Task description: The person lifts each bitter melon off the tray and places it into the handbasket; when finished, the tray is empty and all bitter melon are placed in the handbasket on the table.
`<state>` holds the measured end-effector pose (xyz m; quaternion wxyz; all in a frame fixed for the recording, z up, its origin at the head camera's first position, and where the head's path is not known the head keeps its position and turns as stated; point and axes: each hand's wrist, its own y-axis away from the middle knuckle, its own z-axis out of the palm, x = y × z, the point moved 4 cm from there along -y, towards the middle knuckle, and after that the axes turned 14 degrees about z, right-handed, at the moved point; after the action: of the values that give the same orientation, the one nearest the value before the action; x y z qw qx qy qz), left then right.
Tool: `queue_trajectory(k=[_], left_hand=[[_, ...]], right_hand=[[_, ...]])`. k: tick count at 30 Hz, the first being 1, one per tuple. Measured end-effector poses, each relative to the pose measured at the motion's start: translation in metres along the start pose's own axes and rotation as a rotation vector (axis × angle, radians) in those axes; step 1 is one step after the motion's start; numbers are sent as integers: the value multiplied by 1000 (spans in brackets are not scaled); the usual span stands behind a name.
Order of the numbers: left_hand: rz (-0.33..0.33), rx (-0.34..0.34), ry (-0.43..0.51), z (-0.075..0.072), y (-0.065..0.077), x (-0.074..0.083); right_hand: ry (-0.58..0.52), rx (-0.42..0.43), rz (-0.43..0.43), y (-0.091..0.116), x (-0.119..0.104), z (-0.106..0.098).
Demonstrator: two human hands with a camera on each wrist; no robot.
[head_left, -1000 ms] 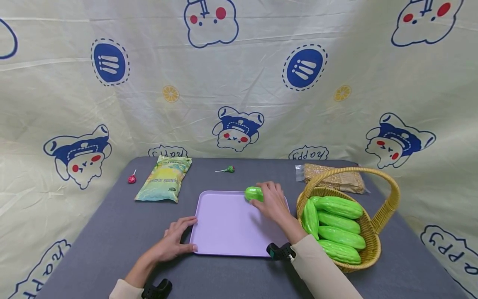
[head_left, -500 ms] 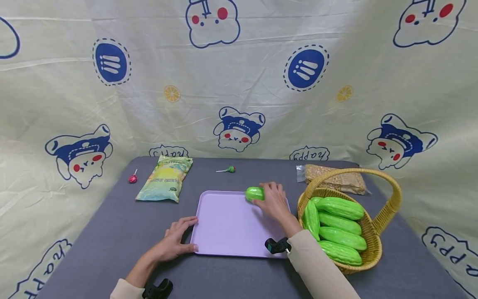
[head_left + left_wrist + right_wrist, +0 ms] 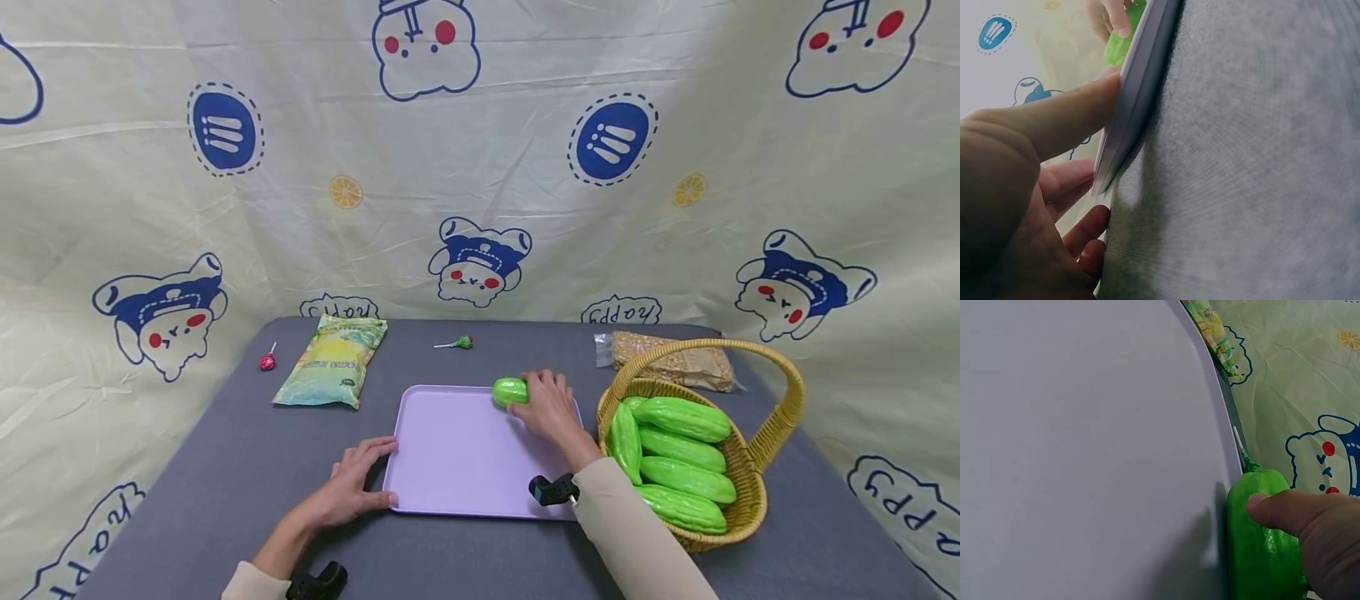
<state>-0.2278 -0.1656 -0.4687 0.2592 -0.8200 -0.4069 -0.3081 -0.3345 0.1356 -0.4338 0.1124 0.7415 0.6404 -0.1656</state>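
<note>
My right hand (image 3: 553, 410) grips a plump, ridged, cucumber-like green vegetable (image 3: 511, 392) at the far edge of the lilac tray (image 3: 480, 467). In the right wrist view, the thumb (image 3: 1291, 510) lies on top of the green vegetable (image 3: 1260, 556), which runs along the tray's rim; the other fingers are mostly hidden. My left hand (image 3: 345, 490) touches the tray's left side, thumb near the front corner and fingers farther back. Up close in the left wrist view, the left thumb (image 3: 1079, 115) rests against the tray's rim (image 3: 1132, 94).
To the right stands a handled wicker basket (image 3: 753, 479) with several matching green vegetables (image 3: 686, 454). A bag of grains (image 3: 701, 367) lies behind it. Farther back are a yellow-green packet (image 3: 330, 362), a red lollipop (image 3: 266, 362) and a green lollipop (image 3: 464, 342).
Both hands keep their places on the tray and the green vegetable. The right wrist and forearm have shifted slightly left; the whole view has shifted a little.
</note>
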Motion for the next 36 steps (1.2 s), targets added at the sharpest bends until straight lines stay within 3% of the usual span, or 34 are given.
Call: queue_trajectory(k=[19,36], left_hand=[[8,4,-14,0,0,1],[-9,-1,-12,-1,0,3]], right_hand=[[-28,-2,-61,12,-4,2],[-95,97,-207,47,-21,-25]])
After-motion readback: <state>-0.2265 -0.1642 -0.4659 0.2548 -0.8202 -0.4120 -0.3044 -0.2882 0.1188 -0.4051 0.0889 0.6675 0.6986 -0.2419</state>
